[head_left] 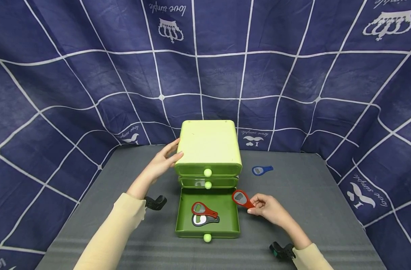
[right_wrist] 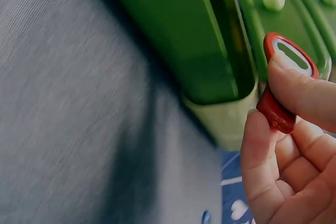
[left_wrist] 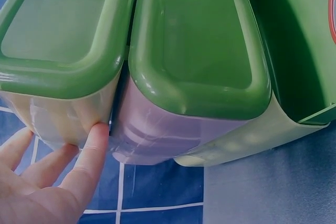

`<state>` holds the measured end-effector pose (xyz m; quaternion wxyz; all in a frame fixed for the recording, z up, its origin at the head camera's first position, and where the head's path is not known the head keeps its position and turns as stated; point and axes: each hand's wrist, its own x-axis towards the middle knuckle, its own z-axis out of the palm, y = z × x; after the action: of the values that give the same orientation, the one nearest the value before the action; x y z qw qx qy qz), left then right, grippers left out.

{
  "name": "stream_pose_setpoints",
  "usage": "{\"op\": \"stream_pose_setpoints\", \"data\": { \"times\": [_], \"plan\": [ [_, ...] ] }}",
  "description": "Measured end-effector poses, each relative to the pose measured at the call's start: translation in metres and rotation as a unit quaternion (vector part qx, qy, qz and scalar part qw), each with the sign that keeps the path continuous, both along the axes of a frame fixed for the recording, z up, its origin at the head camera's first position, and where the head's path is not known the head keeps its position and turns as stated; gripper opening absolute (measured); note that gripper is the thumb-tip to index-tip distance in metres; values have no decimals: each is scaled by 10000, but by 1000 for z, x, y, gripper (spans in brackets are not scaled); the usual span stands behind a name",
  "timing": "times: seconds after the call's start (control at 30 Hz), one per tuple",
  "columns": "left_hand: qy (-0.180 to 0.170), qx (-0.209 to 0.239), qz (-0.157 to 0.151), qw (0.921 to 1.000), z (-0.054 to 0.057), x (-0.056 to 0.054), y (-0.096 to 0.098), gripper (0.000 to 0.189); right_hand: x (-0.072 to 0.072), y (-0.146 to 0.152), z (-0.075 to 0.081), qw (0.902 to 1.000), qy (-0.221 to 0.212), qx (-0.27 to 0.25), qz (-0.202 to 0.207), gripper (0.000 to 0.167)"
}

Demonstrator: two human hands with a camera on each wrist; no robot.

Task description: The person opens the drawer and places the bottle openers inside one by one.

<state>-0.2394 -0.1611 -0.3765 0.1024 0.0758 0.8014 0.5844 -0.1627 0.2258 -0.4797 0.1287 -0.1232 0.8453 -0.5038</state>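
Note:
My left hand [head_left: 162,162] rests its straight fingertips on the left side of a small green drawer unit [head_left: 209,144]. In the left wrist view the fingers [left_wrist: 92,153] touch the side wall of its top tier. The bottom drawer [head_left: 230,222] is pulled out; the two drawers above it are closed. My right hand [head_left: 267,210] pinches a red bottle opener [head_left: 240,197] by its handle, with the round head over the drawer's right edge. Inside the drawer, another red bottle opener [head_left: 209,213] lies partly over a black bottle opener [head_left: 213,220].
A blue bottle opener [head_left: 258,171] lies on the grey tabletop [head_left: 286,172] to the right of the unit. Dark blue cloth [head_left: 276,75] with white lines hangs behind and at both sides.

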Motion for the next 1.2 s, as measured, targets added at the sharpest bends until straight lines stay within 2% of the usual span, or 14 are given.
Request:
{"op": "stream_pose_setpoints", "data": {
  "times": [0.17,0.3,0.57,0.8,1.2],
  "plan": [
    [-4,29,5,10000,0,0,-1,68,2,-19,10,9991,140,-67,383,19],
    [-6,50,23,10000,0,-1,-1,68,2,-39,15,9978,297,97,593,16],
    [5,20,-9,10000,-2,0,-1,68,1,-82,7,9904,731,464,1075,16],
    [6,51,5,10000,-2,0,0,67,2,-102,-5,9877,597,673,1280,16],
    [-7,91,-13,10000,-2,0,0,68,5,-109,-13,9844,453,1092,1306,19]
  ]
}}
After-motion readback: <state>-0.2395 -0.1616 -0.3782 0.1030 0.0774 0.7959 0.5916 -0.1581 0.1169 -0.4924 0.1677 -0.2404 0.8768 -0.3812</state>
